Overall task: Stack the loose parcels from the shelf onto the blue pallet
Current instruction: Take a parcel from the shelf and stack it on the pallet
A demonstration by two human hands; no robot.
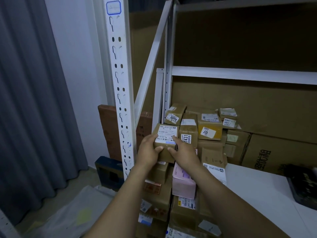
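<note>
You grip the small labelled parcel (165, 134) from both sides, left hand (149, 152) and right hand (186, 152) curled round it, probably to keep it level atop the parcel stack (159, 200) beside the shelf (240, 74).

A grey curtain (30, 100) hangs at nine o'clock, next to a white wall (77, 57). A white metal shelf post (118, 74) with holes stands at twelve o'clock. Brown cardboard sheets (240, 40) line the back at two o'clock. The floor (56, 194) is tan. The light is dim.
</note>
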